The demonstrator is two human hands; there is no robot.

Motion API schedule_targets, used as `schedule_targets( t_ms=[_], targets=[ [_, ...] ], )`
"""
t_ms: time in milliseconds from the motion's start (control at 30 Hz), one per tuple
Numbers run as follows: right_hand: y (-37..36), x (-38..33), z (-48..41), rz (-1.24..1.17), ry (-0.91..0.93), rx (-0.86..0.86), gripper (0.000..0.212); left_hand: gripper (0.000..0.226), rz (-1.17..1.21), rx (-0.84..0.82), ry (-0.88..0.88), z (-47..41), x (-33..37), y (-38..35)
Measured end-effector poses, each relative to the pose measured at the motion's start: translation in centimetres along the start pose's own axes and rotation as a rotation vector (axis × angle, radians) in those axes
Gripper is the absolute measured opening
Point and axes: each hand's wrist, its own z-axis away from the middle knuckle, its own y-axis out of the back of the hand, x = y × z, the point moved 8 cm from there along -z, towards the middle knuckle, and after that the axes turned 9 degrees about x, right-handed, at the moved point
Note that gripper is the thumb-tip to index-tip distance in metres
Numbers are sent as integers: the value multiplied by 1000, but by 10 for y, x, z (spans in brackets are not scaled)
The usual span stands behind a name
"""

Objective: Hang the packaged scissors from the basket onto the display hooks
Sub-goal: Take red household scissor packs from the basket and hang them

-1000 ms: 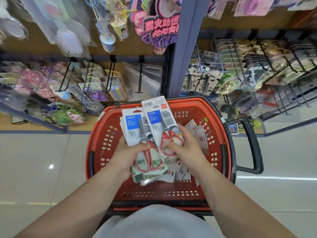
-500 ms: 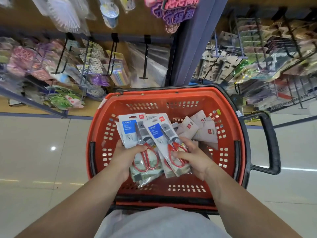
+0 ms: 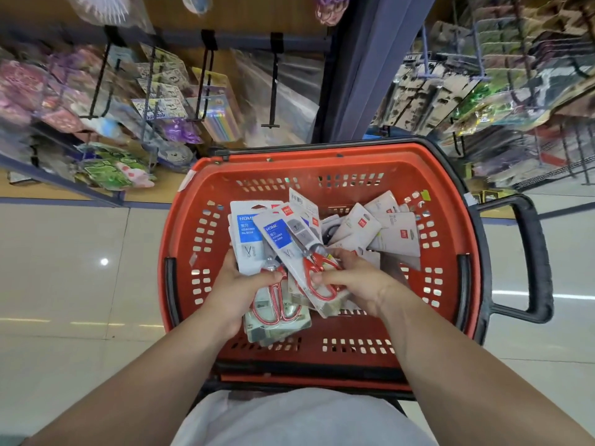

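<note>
red plastic basket [image 3: 206,239], smooth and pierced, with a matt black plastic handle [image 3: 539,252]. packs [image 3: 248,243] of matt white card under glossy clear plastic. scissors [image 3: 310,262] with shiny red plastic grips and metal blades. glossy, light-reflecting tiled floor [image 3: 64,284].

The fingers of the left hand [image 3: 238,284] are hidden beneath the stack of packaged scissors [image 3: 277,320], only the thumb showing on top, so the packs in it cannot be counted. The right hand [image 3: 360,284] covers part of the red handles of the tilted pack [image 3: 288,249] it pinches, and the print under "HOME" just beyond the fingertips is too small to read. Farther past the fingers, the goods [image 3: 434,91] around the display hooks [image 3: 273,91] are blurred and cut off by the top edge.
</note>
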Motion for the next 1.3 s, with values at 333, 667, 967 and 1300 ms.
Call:
schedule_targets(
  t_ms=[333, 667, 967, 1300],
  targets=[
    [4, 1, -11, -31, -3, 121, 42, 73, -71, 92, 6, -8, -5, 17],
    [43, 14, -8, -70, -20, 348, 33, 69, 69, 165, 32, -8, 6, 33],
    [-4, -73, 61, -107, 307, 53, 43, 49, 380, 31, -101, 43, 86, 37],
    [-86, -177, 127, -107, 646, 147, 41, 53, 571, -36, -165, 60, 178, 106]
  ],
)
